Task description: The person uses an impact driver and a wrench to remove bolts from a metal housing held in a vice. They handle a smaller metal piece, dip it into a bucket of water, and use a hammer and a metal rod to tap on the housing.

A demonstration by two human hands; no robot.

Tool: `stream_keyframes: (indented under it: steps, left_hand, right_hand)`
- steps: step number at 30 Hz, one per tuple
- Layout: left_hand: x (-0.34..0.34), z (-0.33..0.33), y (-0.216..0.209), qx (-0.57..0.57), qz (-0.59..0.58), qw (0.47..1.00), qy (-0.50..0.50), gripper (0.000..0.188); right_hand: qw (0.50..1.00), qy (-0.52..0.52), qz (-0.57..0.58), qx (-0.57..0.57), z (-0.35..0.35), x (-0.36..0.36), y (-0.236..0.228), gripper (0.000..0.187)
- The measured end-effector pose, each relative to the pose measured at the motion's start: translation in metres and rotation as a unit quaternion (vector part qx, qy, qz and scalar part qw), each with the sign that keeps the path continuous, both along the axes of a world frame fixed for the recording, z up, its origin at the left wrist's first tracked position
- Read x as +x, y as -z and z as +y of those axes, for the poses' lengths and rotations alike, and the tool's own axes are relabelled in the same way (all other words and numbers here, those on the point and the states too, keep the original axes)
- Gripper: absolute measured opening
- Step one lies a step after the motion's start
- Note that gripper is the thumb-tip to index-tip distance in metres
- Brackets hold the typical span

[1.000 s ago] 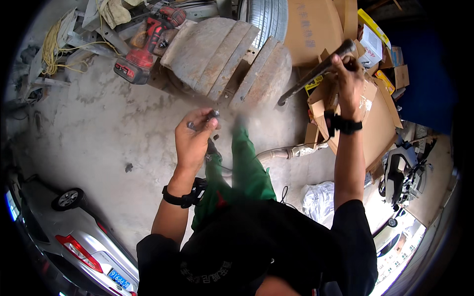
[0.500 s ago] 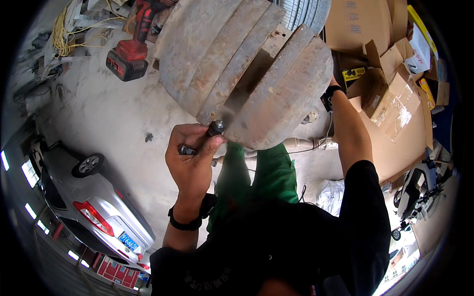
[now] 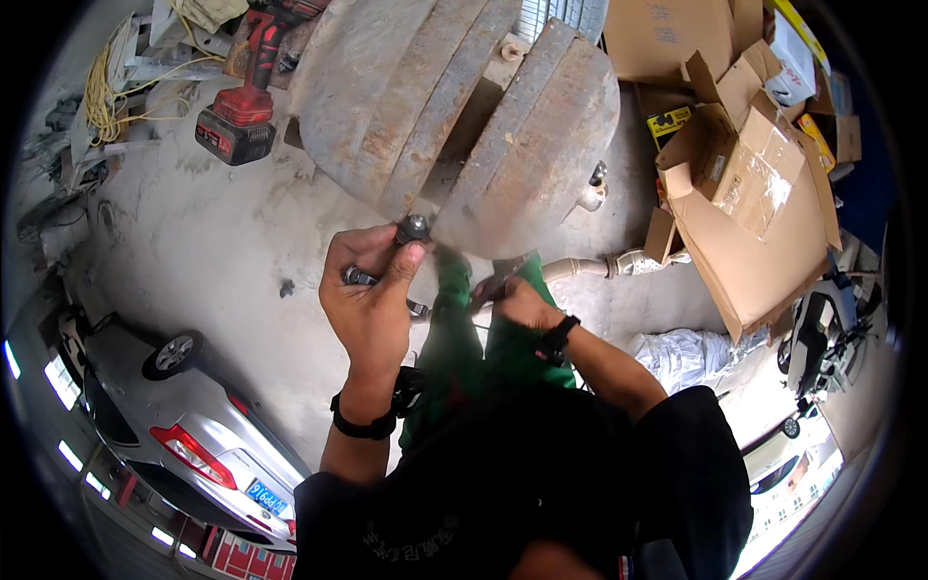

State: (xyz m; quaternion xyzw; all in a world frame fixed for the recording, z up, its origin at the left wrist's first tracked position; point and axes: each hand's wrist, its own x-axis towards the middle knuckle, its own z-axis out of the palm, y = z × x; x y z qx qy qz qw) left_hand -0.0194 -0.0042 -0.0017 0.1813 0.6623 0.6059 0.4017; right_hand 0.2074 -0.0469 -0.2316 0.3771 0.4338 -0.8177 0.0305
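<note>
Grey concrete floor [image 3: 193, 251], stained; workshop setting, a silver car [image 3: 184, 435] low to the left of the hands. Above and left of the left-hand fingers: red cordless power tool [image 3: 246, 92] lying on the floor, yellow coiled cord [image 3: 106, 92] further left. Right of the hands: heap of opened cardboard boxes [image 3: 754, 193], flaps splayed; contents not made out, apart from a small yellow-and-black item [image 3: 674, 124] at the heap's near edge. White crumpled plastic sheet [image 3: 681, 353] on the floor below the boxes. Rusty ribbed metal part [image 3: 454, 106], large and rounded, fills the upper centre, directly above both hands. Left hand [image 3: 372, 300] raised to its lower edge; thumb and fingers [image 3: 411, 256] closed on a small dark bolt-like piece [image 3: 414, 229] touching that edge. A dark metal tool [image 3: 360, 277] crosses the same palm, gripped. Right hand [image 3: 517, 300] just right of the left and lower, fingers curled tight around a dark tool handle [image 3: 493, 288]; what its tip meets cannot be told. Black wristbands on both wrists. Green trousers [image 3: 464, 358] below the hands. Pale metal pipe [image 3: 619, 263] on the floor just right of the right hand.
</note>
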Motion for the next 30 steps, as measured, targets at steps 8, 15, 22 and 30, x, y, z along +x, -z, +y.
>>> stream_keyframes:
  steps: [8, 15, 22, 30]
  left_hand:
    - [-0.001, 0.008, 0.002, 0.043, -0.037, 0.998, 0.031, 0.018]
    - [-0.002, 0.007, 0.006, 0.041, -0.031, 0.999, -0.002, 0.016]
    - [0.008, 0.005, 0.001, 0.002, -0.029, 0.999, -0.037, 0.019]
    - [0.012, 0.005, -0.009, -0.03, -0.005, 0.998, -0.058, 0.02]
  right_hand:
    - [0.949, 0.214, 0.221, -0.076, 0.056, 0.026, -0.248, 0.038]
    - [0.913, 0.328, -0.081, 0.231, 0.227, 0.018, -0.28, 0.059]
    - [0.771, 0.087, -0.374, 0.508, 0.407, 0.065, -0.142, 0.075]
    - [0.844, 0.075, -0.308, 0.432, 0.356, 0.082, 0.166, 0.055]
